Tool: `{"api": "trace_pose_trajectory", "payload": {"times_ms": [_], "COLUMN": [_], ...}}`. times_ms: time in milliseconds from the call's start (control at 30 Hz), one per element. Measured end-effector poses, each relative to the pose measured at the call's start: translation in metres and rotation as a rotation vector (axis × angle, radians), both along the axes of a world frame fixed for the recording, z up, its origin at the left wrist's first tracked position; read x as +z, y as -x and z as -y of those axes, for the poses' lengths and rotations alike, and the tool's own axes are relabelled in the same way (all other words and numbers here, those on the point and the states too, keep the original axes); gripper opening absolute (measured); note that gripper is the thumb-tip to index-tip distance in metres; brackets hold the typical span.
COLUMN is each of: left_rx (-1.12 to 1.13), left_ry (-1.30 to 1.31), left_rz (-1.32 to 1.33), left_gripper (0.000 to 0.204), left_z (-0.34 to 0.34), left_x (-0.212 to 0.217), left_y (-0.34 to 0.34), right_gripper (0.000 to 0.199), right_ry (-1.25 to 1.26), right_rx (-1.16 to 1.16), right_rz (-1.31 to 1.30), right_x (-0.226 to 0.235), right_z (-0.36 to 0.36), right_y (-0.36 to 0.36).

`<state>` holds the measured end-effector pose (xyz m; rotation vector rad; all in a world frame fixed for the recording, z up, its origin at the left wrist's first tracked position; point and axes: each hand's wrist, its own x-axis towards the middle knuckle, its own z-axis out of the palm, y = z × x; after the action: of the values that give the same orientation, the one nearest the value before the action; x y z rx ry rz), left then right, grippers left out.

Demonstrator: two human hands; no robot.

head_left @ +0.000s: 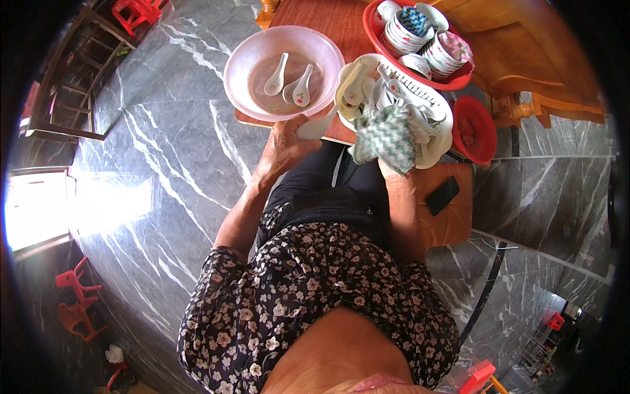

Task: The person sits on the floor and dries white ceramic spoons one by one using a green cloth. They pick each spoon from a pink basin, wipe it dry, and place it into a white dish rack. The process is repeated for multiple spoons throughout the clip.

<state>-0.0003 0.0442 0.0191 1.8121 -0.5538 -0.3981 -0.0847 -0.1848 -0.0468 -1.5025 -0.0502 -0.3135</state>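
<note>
My left hand [291,142] is closed around a white soup spoon [317,126], in front of a pale pink plastic basin [237,69]. Several white spoons lie inside that basin, one of them a spoon with its bowl toward me [276,81]. In my right hand [396,172] is a bunched green-and-white checked cloth [387,136], which hides most of the fingers. Just beyond the cloth stands a cream oval basket [443,139] full of white spoons, some with red flower prints.
Behind the basket, a red basin [373,29] holds stacked bowls [398,34] and cloths. A smaller red basin [484,119] sits to the right. The wooden table [303,20] bears the pink basin. A black phone [443,196] lies on a brown seat [453,226] at my right.
</note>
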Motion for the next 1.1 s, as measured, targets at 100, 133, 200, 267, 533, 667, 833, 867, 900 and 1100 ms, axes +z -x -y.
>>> {"api": "trace_pose_trajectory", "payload": {"times_ms": [100,133,200,267,533,667,833,867,900,1100], "left_rx": [-0.162,-0.218,-0.292,-0.332,-0.266,-0.174,-0.124,-0.130,-0.156,-0.247], "left_ry": [-0.101,-0.142,-0.084,-0.006,0.120,0.377,0.542,0.544,0.547,0.460], "left_rz": [-0.041,-0.071,-0.122,-0.122,-0.370,-0.550,-0.657,-0.663,-0.671,-0.594], "left_gripper": [0.031,0.030,0.029,0.028,0.021,0.023,0.028,0.028,0.027,0.028], "left_z": [-0.002,0.000,0.008,0.014,0.012,0.007,0.006,0.006,0.007,0.013], "left_x": [-0.003,-0.001,0.000,-0.003,0.012,-0.001,0.000,0.001,-0.001,-0.002], "left_y": [-0.002,-0.001,0.003,0.005,-0.006,-0.012,-0.023,-0.024,-0.023,-0.018], "right_gripper": [0.043,0.043,0.042,0.031,0.020,0.015,0.024,0.025,0.026,0.030], "right_ry": [-0.930,-0.946,-0.979,-0.284,1.591,1.361,1.361,1.055,0.751,0.322], "right_rx": [-0.139,-0.116,-0.071,0.113,-0.102,0.013,0.197,0.209,0.214,0.170], "right_rz": [0.035,0.022,0.001,0.133,0.519,0.472,-0.068,-0.086,-0.106,0.028], "right_x": [0.006,0.005,0.000,0.047,0.056,0.057,0.033,0.030,0.027,0.054], "right_z": [-0.001,-0.003,-0.006,-0.038,-0.049,-0.043,-0.038,-0.035,-0.030,-0.025], "right_y": [0.005,0.004,0.004,-0.003,0.002,0.004,0.009,0.011,0.014,0.025]}}
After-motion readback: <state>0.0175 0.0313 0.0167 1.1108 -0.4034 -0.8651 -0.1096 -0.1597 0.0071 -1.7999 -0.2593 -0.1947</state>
